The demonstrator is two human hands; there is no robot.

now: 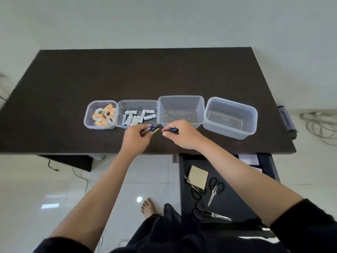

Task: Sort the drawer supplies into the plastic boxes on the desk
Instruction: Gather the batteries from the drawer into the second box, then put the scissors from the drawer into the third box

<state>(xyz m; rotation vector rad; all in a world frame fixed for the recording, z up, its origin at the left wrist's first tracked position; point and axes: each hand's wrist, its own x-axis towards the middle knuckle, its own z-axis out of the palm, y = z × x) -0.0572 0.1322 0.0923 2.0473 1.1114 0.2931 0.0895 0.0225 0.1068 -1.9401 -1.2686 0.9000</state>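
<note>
Batteries (138, 116) in second-left box (138, 103)

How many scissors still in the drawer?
3, all in the open drawer: one partly under the tan pad, one right of it, one nearest the person. More may be hidden.

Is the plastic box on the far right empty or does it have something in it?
Empty. The far-right plastic box shows only its bare clear bottom, nothing inside.
</note>
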